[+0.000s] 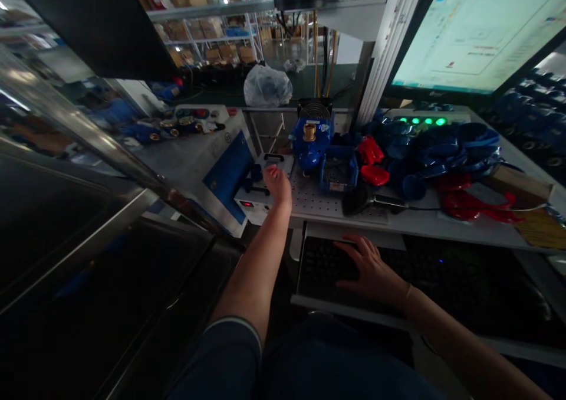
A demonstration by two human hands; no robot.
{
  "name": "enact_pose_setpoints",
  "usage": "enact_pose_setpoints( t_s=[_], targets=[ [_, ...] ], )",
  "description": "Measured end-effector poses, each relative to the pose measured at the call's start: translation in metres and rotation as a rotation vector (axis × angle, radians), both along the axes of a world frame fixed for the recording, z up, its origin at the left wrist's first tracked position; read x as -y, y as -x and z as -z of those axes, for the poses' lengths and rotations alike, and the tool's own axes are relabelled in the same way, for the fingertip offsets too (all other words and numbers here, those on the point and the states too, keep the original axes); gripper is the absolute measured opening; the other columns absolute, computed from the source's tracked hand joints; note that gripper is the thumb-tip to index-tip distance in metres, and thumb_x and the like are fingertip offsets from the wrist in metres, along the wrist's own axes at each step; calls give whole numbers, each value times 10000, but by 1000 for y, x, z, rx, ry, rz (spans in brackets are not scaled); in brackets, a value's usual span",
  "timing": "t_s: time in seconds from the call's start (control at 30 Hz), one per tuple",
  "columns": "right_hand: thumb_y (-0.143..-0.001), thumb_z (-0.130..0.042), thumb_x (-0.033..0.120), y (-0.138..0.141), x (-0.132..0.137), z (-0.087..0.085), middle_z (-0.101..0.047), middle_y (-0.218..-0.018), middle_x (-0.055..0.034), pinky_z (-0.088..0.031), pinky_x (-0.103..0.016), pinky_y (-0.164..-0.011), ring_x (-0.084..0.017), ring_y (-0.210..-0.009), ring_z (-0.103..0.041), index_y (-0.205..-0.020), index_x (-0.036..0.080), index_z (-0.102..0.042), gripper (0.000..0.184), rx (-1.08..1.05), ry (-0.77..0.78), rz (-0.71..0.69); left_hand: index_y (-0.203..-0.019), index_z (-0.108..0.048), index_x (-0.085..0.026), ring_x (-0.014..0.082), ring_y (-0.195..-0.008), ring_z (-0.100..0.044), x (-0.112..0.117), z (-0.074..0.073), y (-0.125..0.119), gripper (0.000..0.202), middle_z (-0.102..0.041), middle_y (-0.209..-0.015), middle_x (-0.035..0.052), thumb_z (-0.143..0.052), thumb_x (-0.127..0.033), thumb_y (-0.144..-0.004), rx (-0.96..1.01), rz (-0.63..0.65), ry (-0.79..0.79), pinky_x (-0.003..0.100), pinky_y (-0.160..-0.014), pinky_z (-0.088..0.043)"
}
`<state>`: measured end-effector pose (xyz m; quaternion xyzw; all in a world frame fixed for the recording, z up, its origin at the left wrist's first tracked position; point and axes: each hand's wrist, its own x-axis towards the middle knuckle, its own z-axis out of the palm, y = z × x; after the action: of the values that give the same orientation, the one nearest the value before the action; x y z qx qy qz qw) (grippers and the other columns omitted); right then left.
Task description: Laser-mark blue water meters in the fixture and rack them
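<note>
My left hand (pixel 277 184) is stretched forward over a white box (pixel 254 209) with black handles and a small red display. Its fingers are curled together, and whatever they may hold is too small or hidden to make out. Small dark blue round pieces (pixel 253 174) sit on the box just left of the fingers. My right hand (pixel 368 269) rests over the black keyboard (pixel 325 264) on a pull-out tray, its fingers spread and holding nothing. Beyond my left hand stands a blue metal body with a brass fitting (pixel 309 132) on top.
A blue bin (pixel 338 173) of small parts stands on the perforated bench. Right of it lie a black handheld device (pixel 359 200), red caps (pixel 375 174) and a heap of blue covers (pixel 442 146). A lit monitor (pixel 477 34) rises behind; a metal post (pixel 110 134) slants at left.
</note>
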<state>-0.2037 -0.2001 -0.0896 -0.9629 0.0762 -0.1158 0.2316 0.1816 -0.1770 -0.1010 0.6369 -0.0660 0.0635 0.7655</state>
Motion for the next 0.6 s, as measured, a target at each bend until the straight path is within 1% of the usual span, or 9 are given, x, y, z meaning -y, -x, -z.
enact_pose_setpoints(
  t_s=[0.13, 0.23, 0.3, 0.4, 0.5, 0.6],
  targets=[
    [-772, -957, 444, 1, 1, 2, -484, -1615, -184, -434, -720, -1230, -443, -1497, -485, -1620, 278, -520, 969, -70, -10, 20, -1114, -548, -195, 183, -1100, -662, 0, 1, 0, 210, -620, -1171, 79, -572, -70, -946, -3, 9, 5, 354, -1061, -518],
    [-767, -960, 513, -5, 0, -3, -495, -1618, -181, -435, -714, -1235, -445, -1488, -494, -1617, 277, -541, 977, -88, -28, 33, -1128, -555, -180, 186, -1107, -668, 1, 1, 1, 221, -625, -1192, 99, -573, -49, -951, 2, 21, 11, 347, -1061, -514],
    [-842, -895, 578, -12, 0, -7, -525, -1603, -170, -431, -706, -1241, -435, -1480, -508, -1581, 291, -594, 848, -79, -22, 24, -1132, -556, -177, 182, -1109, -668, 1, 2, 1, 216, -625, -1196, 102, -570, -47, -960, 6, 23, 16, 339, -1064, -511],
    [-976, -751, 597, -23, -2, -9, -578, -1565, -156, -445, -687, -1233, -408, -1456, -542, -1484, 288, -688, 598, -55, 7, 17, -1129, -558, -178, 182, -1105, -665, 2, 3, 0, 209, -627, -1189, 100, -573, -47, -966, 9, 15, 21, 336, -1053, -512],
    [-1001, -721, 591, -29, -3, -13, -607, -1531, -170, -481, -669, -1207, -403, -1429, -569, -1411, 244, -732, 537, -35, 21, 13, -1132, -565, -169, 191, -1094, -667, 1, 5, 0, 205, -627, -1182, 106, -588, -53, -965, 20, 11, 24, 339, -1038, -516],
    [-1024, -708, 555, -28, 1, -27, -654, -1474, -160, -539, -597, -1170, -366, -1365, -632, -1385, 234, -725, 483, 13, -2, 2, -1126, -570, -167, 190, -1084, -666, 1, 5, 0, 197, -628, -1174, 105, -589, -55, -966, 30, 9, 22, 342, -1037, -518]
  ],
)
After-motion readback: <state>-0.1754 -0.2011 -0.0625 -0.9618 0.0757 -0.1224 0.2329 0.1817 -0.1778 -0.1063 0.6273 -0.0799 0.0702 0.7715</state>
